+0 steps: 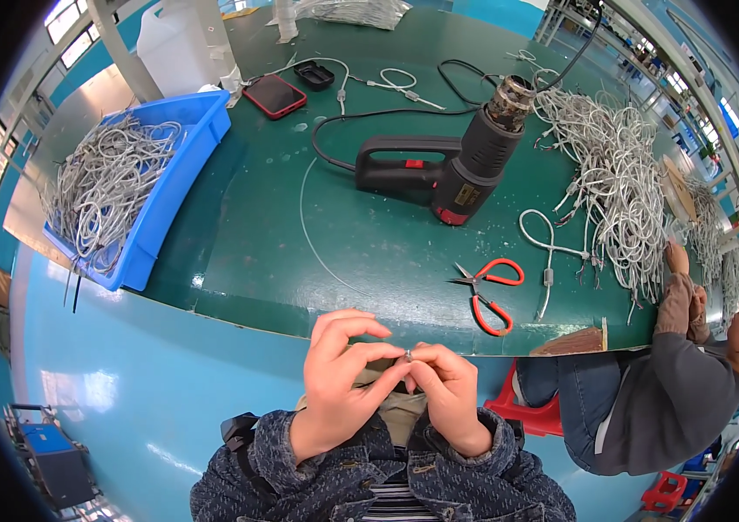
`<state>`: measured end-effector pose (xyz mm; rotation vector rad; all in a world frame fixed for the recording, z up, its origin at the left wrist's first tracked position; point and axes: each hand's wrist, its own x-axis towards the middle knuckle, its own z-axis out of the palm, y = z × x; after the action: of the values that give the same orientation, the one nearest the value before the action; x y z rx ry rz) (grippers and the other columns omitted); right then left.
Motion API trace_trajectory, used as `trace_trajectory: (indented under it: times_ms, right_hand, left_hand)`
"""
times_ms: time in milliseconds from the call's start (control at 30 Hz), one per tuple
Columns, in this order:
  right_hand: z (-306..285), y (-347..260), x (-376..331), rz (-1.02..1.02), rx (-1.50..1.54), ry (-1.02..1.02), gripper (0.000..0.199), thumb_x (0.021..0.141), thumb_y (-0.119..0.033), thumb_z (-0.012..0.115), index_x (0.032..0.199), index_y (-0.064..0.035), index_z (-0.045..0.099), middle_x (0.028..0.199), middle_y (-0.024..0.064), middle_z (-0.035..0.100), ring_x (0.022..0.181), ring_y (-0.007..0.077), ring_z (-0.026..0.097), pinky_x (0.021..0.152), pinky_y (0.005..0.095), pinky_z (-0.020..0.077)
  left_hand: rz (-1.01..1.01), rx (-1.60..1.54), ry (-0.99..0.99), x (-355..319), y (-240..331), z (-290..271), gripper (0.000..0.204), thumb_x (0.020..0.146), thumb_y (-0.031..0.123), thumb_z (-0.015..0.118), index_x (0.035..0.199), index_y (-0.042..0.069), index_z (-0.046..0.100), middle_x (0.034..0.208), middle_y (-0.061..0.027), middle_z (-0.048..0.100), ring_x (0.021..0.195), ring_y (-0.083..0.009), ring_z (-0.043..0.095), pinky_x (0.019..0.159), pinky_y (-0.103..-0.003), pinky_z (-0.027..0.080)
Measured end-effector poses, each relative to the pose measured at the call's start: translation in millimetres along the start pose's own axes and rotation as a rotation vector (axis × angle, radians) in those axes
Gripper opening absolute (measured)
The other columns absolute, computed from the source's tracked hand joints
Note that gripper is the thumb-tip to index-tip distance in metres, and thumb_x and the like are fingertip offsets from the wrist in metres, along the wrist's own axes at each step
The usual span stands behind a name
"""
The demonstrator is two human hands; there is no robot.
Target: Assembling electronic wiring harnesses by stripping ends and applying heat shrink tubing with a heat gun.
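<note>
My left hand [343, 374] and my right hand [446, 390] meet just in front of the table's near edge. Their thumbs and index fingers pinch a tiny greyish piece [408, 355], too small to name. The other fingers of my left hand are raised apart. A thin pale strand [307, 217] curves over the green table [239, 235] toward my left fingers; whether it joins the piece cannot be made out. Red-handled scissors [491, 320] lie spread on the table, right of my hands. Close by is a looped grey cable [552, 248] with a small connector.
A black heat gun [474, 157] stands nozzle-up mid-table, its cord trailing behind. Cables fill a blue tray [180, 191] at left; a large cable heap [613, 183] lies at right. A red-edged phone [275, 96] lies farther back. A co-worker [691, 383] sits at right, hands at the cables.
</note>
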<state>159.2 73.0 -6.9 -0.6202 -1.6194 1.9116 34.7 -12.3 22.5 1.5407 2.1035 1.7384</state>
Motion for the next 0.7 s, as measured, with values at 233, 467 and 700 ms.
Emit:
trace_trajectory:
  times_ms: [233,467,700]
  right_hand:
    - [-4.4,0.6,1.0,-0.146,-0.199,-0.024,0.006,0.088,-0.001,0.059,0.090,0.0035,0.062,0.074,0.0046,0.060,0.064,0.0091,0.057,0.058,0.0221,0.0438]
    - [0.9,-1.9,-1.0,0.091,0.086,-0.079,0.011,0.093,-0.003,0.052,0.093,0.0046,0.059,0.075,0.0074,0.060,0.064,0.0117,0.056,0.061,0.0238,0.0436]
    - [0.1,-2.3,-0.3,0.175,0.221,-0.119,0.017,0.096,-0.010,0.049,0.094,0.0039,0.058,0.072,0.0077,0.061,0.064,0.0129,0.058,0.061,0.0242,0.0440]
  left_hand:
    - [0.031,0.047,-0.055,1.7,0.2,-2.0,0.018,0.064,0.006,0.077,0.080,0.006,0.068,0.094,-0.0074,0.061,0.098,-0.0300,0.056,0.084,-0.040,0.045]
    - [-0.097,-0.086,-0.072,-2.1,-7.7,3.2,0.009,0.076,0.012,0.070,0.078,0.005,0.066,0.094,-0.0095,0.061,0.099,-0.0305,0.056,0.084,-0.039,0.045]
    - [-0.139,-0.098,-0.067,-2.7,-11.4,4.3,0.011,0.079,0.015,0.069,0.077,0.004,0.065,0.094,-0.0099,0.061,0.099,-0.0305,0.055,0.083,-0.039,0.044]
